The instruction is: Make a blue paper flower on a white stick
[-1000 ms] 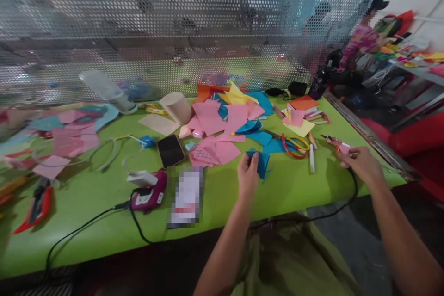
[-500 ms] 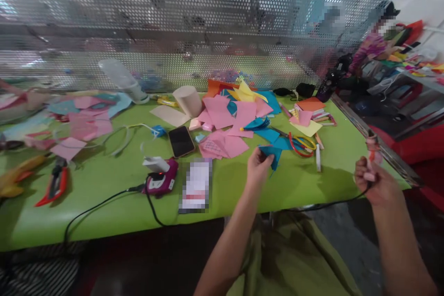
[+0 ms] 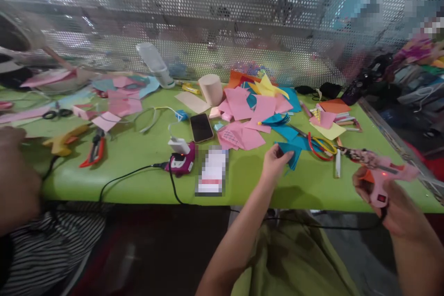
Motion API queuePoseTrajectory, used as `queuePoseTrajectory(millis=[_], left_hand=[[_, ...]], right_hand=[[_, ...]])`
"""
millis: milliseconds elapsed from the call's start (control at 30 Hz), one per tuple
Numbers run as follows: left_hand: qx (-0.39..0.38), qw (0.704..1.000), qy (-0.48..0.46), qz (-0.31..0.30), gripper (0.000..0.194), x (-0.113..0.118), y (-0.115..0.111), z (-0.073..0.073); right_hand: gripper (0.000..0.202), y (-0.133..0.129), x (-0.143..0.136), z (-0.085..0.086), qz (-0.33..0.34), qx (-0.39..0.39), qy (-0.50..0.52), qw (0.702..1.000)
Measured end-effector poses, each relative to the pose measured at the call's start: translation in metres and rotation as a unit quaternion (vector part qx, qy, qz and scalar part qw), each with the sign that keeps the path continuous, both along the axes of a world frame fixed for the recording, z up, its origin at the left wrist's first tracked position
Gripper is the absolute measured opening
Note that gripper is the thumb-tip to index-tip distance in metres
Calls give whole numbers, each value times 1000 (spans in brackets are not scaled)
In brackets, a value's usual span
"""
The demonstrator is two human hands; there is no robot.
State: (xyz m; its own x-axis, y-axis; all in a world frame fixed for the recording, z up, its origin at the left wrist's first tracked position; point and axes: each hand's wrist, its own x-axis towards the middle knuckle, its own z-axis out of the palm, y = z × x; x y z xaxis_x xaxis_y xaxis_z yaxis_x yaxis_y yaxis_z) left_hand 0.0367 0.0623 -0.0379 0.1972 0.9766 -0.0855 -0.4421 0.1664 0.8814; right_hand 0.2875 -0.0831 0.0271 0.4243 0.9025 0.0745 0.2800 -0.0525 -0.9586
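A black cord [image 3: 329,227] trails below the edge of a green bench [image 3: 249,189], linked to a pink glue gun [image 3: 383,178] held in a worker's right hand [image 3: 398,208], fingers wrapped around its grip, a red light showing on its body and its nozzle angled left. The left hand [image 3: 273,166] pinches a piece of blue material [image 3: 290,151] between thumb and fingers at the bench's front, well apart from the gun. Between and just beyond the two hands lie scissors with red and yellow handles [image 3: 310,145] and a slim white stick [image 3: 337,166], in the gap separating nozzle from blue piece.

To the left hand's left rest a device blurred from view [image 3: 212,171], a purple power adapter [image 3: 189,164] and, a little farther back, a black-screened phone [image 3: 201,127]. Farther left are orange-handled cutters [image 3: 95,150], a yellow glue gun [image 3: 65,141] and another person's hand [image 3: 17,175], its grip impossible to tell.

Beyond the left hand, pink sheets [image 3: 239,104] overlap in a heap with yellow pieces [image 3: 268,87] behind; a pale roll [image 3: 211,90] stands at the heap's left. A perforated metal screen [image 3: 208,23] rises across the back.
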Motion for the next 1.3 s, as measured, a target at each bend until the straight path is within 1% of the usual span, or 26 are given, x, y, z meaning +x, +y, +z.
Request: queuePoseTrajectory(millis=[33, 100, 200, 300, 400, 500, 600, 800, 933, 1100, 1300], left_hand=[[-1, 1000, -3, -2, 39, 0, 0, 0], [2, 1000, -10, -7, 40, 0, 0, 0], [4, 1000, -21, -11, 39, 0, 0, 0], [3, 1000, -21, -11, 38, 0, 0, 0], [5, 1000, -23, -16, 36, -1, -1, 2], [1, 1000, -22, -20, 36, -1, -1, 4], [-6, 1000, -16, -22, 35, -1, -1, 5], [6, 1000, -20, -20, 32, 0, -1, 3], [0, 1000, -9, -19, 32, 0, 0, 3], [-3, 1000, -14, -21, 33, 0, -1, 3], [-2, 1000, -13, -22, 34, 2, -1, 0]], right_hand=[[57, 2, -7, -1, 30, 4, 27, 999], [46, 5, -20, -3, 74, 6, 40, 996], [37, 9, -33, -6, 99, 4, 36, 994], [41, 14, -39, -10, 115, -12, 39, 993], [44, 17, -41, -13, 115, -18, 33, 993], [42, 18, -45, -14, 116, -17, 26, 993], [41, 16, -51, -12, 113, -16, 22, 993], [43, 14, -59, -7, 106, -21, 48, 993], [45, 15, -60, -8, 108, -25, 56, 992], [42, 15, -57, -11, 119, -23, 48, 992], [43, 15, -61, -7, 119, -21, 50, 991]])
